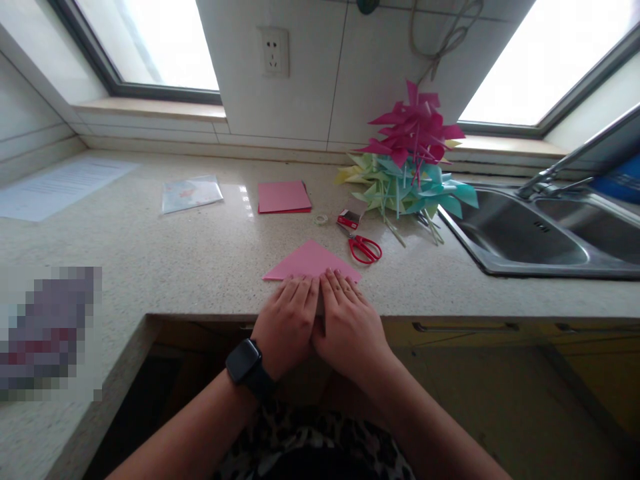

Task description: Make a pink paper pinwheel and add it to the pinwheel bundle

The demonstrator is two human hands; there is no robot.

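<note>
A sheet of pink paper, folded into a triangle, lies flat near the counter's front edge with its point facing the wall. My left hand and my right hand rest side by side on its folded long edge. Fingers of both hands are stretched out and pressed down on the paper, and neither grips anything. Just beyond the triangle's right side lie red-handled scissors, with a small red and dark box and a roll of clear tape behind them.
A stack of pink paper squares lies toward the wall, left of the tape. Paper pinwheels in pink, blue and green are heaped at the back right, beside a steel sink. Farther left are a clear packet and printed sheets.
</note>
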